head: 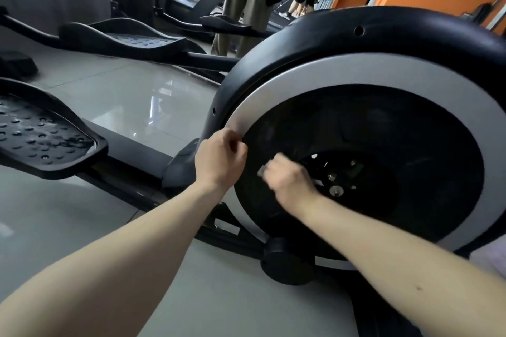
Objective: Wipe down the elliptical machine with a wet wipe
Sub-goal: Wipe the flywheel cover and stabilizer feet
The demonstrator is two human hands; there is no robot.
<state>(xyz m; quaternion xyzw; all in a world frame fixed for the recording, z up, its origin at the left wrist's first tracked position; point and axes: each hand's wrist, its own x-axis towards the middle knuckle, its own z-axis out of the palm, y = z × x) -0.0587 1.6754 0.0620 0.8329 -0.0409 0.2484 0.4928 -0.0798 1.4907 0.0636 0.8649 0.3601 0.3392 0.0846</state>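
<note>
A person crouched at an elliptical machine [298,35] presses a wet wipe [262,171] against the black side disc [410,128] of its flywheel housing. The wipe is bunched inside the curled fingers of the right hand [290,182], and only a pale scrap shows at the hand's left edge (the hand itself is blurred). It sits low and left on the disc, with the open crank hub [336,190] and its bolts just beside the knuckles to the right. Most of the disc's dark face spreads away up and to the right of the grip. The silver ring [315,74] curves round the disc as a band, its nearest stretch lying up and left of the wipe. There the left hand [220,157] is fisted against the ring's inner edge, and whether it pinches that edge or merely braces on it cannot be told. The right hand is therefore nearer the hub and the left nearer the ring. Judging by that layout, a sweep outward from the hub would most likely carry the wipe rightward across the disc, with the spoked opening the spot where cloth could snag. A studded pedal [41,134] juts over the glossy tiled floor [131,96] well to the left.
</note>
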